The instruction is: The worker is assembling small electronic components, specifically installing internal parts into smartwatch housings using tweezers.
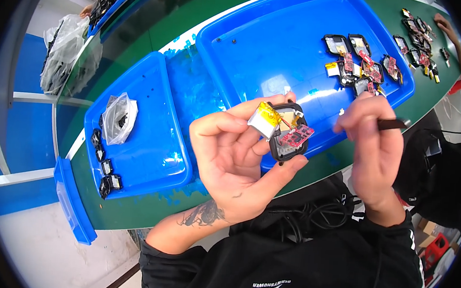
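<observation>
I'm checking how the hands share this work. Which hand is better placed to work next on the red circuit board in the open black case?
Probably the right hand: it grips a thin dark tool beside the black case. The left hand is busy holding that case, with its red circuit board and silver battery.

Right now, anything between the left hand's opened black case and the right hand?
Nothing: head view shows only bare blue tray behind the gap between the case in the left hand and the right hand.

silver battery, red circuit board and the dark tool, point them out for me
silver battery [264,120], head view, on its foil face under the yellow tape
red circuit board [296,135], head view, on the board's middle
dark tool [393,124], head view, on the shaft beside the right hand's fingers
</observation>
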`<control>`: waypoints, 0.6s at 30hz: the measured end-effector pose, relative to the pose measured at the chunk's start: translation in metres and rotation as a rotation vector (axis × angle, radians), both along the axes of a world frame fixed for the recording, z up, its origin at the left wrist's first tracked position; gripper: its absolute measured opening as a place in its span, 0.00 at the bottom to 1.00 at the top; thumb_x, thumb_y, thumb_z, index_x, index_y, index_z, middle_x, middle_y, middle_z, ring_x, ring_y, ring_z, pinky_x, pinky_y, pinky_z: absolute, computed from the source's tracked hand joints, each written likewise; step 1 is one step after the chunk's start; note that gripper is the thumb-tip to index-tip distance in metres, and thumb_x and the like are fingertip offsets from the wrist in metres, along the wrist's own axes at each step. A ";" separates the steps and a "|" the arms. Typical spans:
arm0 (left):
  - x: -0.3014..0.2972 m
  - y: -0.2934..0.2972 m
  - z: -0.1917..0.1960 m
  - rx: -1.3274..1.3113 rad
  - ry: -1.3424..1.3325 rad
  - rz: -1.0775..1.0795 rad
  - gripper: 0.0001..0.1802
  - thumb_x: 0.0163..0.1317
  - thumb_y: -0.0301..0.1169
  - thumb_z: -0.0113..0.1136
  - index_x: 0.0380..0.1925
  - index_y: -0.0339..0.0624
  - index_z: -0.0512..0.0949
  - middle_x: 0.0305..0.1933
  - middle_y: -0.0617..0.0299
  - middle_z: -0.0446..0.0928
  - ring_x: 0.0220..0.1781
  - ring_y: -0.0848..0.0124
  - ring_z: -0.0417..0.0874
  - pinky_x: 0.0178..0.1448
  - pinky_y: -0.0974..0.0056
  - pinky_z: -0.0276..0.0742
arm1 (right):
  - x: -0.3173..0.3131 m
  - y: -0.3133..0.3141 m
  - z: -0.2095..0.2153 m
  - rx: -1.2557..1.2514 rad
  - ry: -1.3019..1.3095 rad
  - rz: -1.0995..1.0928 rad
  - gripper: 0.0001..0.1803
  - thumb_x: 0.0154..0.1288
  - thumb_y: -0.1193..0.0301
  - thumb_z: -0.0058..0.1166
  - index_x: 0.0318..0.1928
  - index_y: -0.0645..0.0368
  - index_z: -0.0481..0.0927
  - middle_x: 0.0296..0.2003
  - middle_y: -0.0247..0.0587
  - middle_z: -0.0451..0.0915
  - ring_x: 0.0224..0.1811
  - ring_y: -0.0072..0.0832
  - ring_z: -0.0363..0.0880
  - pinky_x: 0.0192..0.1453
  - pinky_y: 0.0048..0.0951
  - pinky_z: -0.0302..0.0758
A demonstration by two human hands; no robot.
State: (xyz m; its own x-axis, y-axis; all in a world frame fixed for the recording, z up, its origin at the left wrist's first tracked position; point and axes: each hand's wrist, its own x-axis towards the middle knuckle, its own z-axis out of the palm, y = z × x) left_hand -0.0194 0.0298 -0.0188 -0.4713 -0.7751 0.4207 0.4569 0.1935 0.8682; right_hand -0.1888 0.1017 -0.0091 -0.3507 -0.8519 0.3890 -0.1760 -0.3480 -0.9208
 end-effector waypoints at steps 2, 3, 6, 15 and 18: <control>-0.001 0.002 0.003 0.118 0.055 -0.048 0.36 0.48 0.06 0.61 0.51 0.43 0.53 0.61 0.39 0.63 0.66 0.53 0.68 0.61 0.56 0.76 | 0.000 -0.004 0.014 0.037 0.293 0.024 0.17 0.52 0.83 0.62 0.44 0.62 0.79 0.29 0.32 0.71 0.28 0.19 0.67 0.32 0.21 0.68; -0.002 0.003 0.003 0.116 0.061 -0.048 0.36 0.48 0.06 0.61 0.51 0.43 0.53 0.61 0.39 0.63 0.66 0.53 0.68 0.61 0.56 0.76 | 0.004 -0.008 0.022 0.026 0.401 -0.001 0.18 0.44 0.81 0.67 0.40 0.60 0.82 0.27 0.33 0.71 0.27 0.21 0.69 0.27 0.22 0.66; -0.002 0.004 0.004 0.313 0.095 -0.129 0.36 0.52 0.07 0.57 0.56 0.41 0.54 0.64 0.40 0.62 0.66 0.58 0.68 0.62 0.61 0.73 | 0.007 -0.010 0.020 -0.028 0.461 -0.013 0.15 0.42 0.82 0.68 0.35 0.59 0.84 0.26 0.33 0.71 0.27 0.23 0.70 0.27 0.23 0.66; -0.002 0.013 0.010 0.457 0.030 -0.124 0.30 0.61 0.10 0.50 0.64 0.29 0.58 0.63 0.46 0.67 0.66 0.63 0.69 0.68 0.62 0.65 | 0.007 -0.008 0.018 -0.299 0.834 -0.099 0.19 0.36 0.83 0.68 0.35 0.58 0.85 0.24 0.32 0.70 0.20 0.22 0.68 0.22 0.22 0.63; -0.001 0.013 0.009 0.454 0.035 -0.111 0.30 0.62 0.12 0.50 0.65 0.28 0.57 0.62 0.46 0.69 0.65 0.64 0.70 0.68 0.63 0.65 | 0.005 -0.011 0.021 -0.275 0.882 -0.065 0.20 0.35 0.81 0.68 0.36 0.60 0.85 0.23 0.32 0.70 0.20 0.23 0.70 0.21 0.23 0.65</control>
State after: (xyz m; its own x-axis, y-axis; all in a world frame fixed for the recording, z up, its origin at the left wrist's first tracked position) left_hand -0.0204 0.0424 -0.0100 -0.5537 -0.8300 0.0679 0.4837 -0.2542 0.8375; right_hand -0.1839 0.0907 0.0115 0.1241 -0.6793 0.7233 -0.8009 -0.4988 -0.3311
